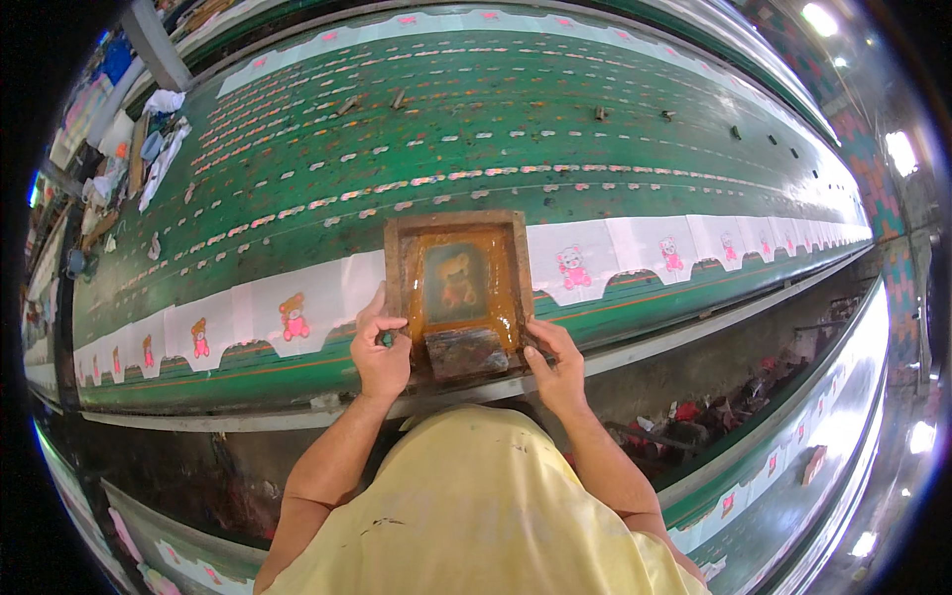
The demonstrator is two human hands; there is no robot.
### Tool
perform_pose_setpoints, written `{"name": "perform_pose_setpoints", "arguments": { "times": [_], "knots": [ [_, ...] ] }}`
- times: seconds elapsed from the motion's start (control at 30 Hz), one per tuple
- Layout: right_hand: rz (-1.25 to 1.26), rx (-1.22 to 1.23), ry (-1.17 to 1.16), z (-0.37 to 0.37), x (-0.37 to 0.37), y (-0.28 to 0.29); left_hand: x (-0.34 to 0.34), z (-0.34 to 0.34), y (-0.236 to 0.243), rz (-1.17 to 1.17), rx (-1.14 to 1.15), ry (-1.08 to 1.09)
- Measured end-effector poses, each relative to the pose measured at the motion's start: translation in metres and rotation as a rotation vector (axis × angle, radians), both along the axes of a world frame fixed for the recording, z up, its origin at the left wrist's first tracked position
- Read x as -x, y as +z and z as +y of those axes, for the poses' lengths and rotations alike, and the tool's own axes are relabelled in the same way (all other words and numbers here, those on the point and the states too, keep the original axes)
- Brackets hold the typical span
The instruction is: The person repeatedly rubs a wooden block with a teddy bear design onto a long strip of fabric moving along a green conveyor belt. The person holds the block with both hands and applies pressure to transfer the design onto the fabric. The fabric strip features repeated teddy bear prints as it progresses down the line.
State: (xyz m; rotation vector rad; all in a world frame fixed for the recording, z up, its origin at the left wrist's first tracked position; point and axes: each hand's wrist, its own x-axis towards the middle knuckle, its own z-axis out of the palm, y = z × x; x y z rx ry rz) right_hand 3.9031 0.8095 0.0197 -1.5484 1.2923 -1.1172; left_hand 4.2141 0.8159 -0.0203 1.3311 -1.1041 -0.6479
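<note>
Both my hands grip a wooden-framed printing screen (pixel 397 248) at the near edge of a long green table (pixel 416 149). A bear design shows in its pale mesh, with orange-brown ink around it. Across the near end of the frame lies a dark squeegee block (pixel 466 354). My left hand (pixel 382 347) closes on the lower left side, with a small dark green thing by its fingers. At the lower right corner my right hand (pixel 555 362) pinches the frame. White cloth pieces (pixel 253 307) printed with bears run along both sides; those on the left have brown heads, those on the right pink outlines.
Farther across the table are rows of small coloured marks and a few small blocks (pixel 601 114). Cloths and clutter (pixel 159 139) sit at the far left. A metal rail (pixel 674 332) edges the table. Another printed table (pixel 793 476) stands behind me on the right.
</note>
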Motion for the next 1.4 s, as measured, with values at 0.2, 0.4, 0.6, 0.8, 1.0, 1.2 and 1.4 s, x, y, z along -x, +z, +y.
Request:
{"name": "perform_pose_setpoints", "arguments": {
  "times": [0.2,0.4,0.6,0.8,1.0,1.2,1.4],
  "knots": [
    [0.052,0.112,0.001,-0.029,0.093,-0.008,0.099,-0.037,-0.014,0.018,0.019,0.028],
    [0.104,0.276,0.032,-0.055,0.184,-0.011,0.186,-0.067,-0.024,0.113,-0.040,-0.007],
    [0.115,0.259,0.091,-0.067,0.234,-0.009,0.220,-0.076,-0.014,0.247,-0.152,0.033],
    [0.243,0.488,0.284,-0.074,0.222,0.008,0.212,-0.074,-0.028,0.328,-0.122,0.020],
    [0.470,0.572,0.556,-0.086,0.194,0.034,0.215,-0.077,-0.023,0.298,-0.157,0.014],
    [0.522,0.682,0.571,-0.102,0.178,0.040,0.218,-0.079,-0.023,0.291,-0.169,0.020],
    [0.638,0.642,0.620,-0.113,0.168,0.039,0.217,-0.078,-0.033,0.308,-0.131,0.016]
  ]
}}
